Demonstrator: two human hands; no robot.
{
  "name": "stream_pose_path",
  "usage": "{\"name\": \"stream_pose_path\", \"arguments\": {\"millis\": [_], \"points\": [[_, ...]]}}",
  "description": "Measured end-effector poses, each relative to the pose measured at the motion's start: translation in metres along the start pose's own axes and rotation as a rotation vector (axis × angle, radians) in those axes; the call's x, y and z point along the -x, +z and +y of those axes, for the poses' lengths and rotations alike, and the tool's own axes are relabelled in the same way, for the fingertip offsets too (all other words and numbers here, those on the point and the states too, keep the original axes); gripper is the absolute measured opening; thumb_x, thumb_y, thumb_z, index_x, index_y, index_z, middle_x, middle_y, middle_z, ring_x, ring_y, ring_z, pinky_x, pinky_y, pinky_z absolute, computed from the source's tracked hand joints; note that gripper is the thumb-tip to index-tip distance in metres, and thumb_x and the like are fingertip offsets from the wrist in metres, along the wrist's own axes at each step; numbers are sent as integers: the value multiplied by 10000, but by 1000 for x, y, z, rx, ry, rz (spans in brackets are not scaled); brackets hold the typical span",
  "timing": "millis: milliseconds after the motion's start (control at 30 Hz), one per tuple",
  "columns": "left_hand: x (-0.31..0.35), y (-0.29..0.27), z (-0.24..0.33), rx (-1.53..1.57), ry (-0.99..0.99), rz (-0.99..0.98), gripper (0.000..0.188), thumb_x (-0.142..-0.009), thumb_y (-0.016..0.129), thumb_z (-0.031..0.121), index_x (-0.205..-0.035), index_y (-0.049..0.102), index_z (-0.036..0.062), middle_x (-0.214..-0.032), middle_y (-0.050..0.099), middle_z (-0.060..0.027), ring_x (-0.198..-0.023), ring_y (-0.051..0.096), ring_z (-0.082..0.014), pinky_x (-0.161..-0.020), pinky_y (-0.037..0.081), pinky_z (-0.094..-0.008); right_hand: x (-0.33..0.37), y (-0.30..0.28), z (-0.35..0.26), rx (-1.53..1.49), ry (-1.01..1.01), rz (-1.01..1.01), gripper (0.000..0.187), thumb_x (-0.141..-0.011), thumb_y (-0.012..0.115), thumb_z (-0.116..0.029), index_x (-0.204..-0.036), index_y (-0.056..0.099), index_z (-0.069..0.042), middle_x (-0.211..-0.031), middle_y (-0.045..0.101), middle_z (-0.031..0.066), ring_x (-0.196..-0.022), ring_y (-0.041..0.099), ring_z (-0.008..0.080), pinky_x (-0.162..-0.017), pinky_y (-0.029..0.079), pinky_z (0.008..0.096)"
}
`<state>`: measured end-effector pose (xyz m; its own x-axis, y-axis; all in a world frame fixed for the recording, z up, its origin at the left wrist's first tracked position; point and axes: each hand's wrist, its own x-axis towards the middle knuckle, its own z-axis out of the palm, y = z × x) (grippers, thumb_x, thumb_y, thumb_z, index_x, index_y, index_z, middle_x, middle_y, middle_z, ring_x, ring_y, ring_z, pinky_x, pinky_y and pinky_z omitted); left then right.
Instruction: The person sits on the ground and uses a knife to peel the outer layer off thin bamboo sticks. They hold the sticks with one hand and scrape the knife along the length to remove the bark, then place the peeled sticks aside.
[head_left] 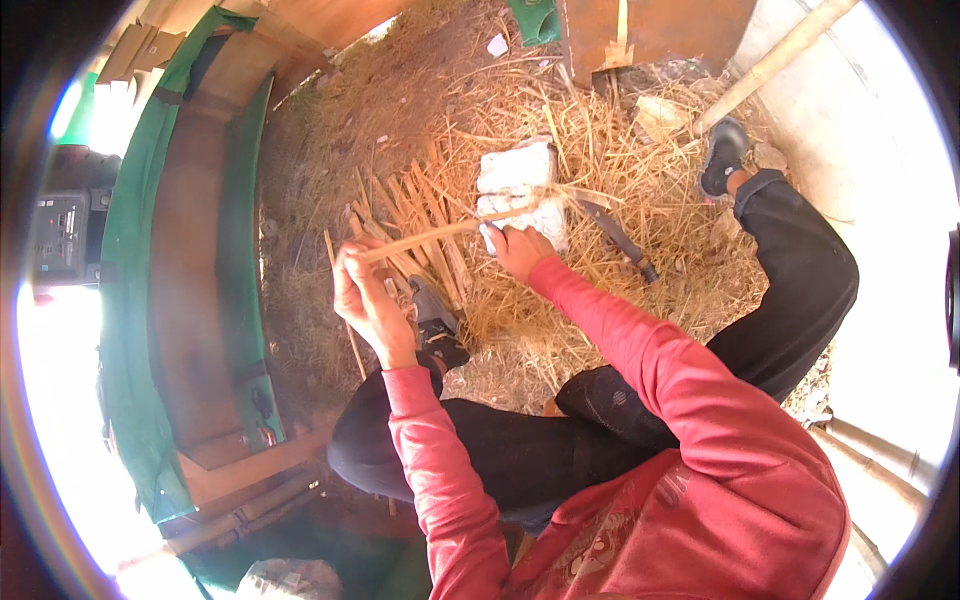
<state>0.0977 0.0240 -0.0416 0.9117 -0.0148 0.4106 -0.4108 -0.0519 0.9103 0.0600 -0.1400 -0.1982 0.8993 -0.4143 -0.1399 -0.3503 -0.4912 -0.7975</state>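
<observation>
A pale bamboo strip (420, 240) runs slantwise between my hands above the straw. My left hand (365, 295) is closed around its near left end. Against the strip, toward its far right end, my right hand (522, 250) is also closed; a small dark edge shows by its fingertips, but what it grips is too small to make out. Just beyond that hand lie two white wrapped blocks (516, 168), one partly behind the strip. A machete (622, 242) with a dark blade rests on the straw to the right.
Several split strips (425, 215) lie in a pile beyond my left hand. Loose straw and shavings (600, 130) cover the ground. A green-edged frame (140, 260) stands at the left, a bamboo pole (775, 65) leans at the far right, and my legs (530, 440) are bent around the work spot.
</observation>
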Motion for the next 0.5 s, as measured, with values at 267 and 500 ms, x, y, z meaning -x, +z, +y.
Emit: {"name": "stream_pose_path", "arguments": {"millis": [267, 500], "points": [[1, -29, -12, -64, -61, 43, 286, -1002, 532, 385, -1009, 628, 116, -992, 648, 9, -795, 534, -54, -620, 467, -203, -4, 16, -2, 127, -55, 32, 645, -993, 334, -549, -922, 688, -14, -834, 685, 248, -827, 664, 429, -784, 524, 518], [11, -14, 3, -90, -50, 42, 259, -1013, 522, 290, -972, 639, 63, -930, 659, -1, -708, 519, -38, -567, 404, -185, -5, 7, 73, 280, 60, -12, 664, -1006, 290, -542, -1002, 707, -25, -1004, 687, 246, -965, 658, 417, -844, 513, 507]]}}
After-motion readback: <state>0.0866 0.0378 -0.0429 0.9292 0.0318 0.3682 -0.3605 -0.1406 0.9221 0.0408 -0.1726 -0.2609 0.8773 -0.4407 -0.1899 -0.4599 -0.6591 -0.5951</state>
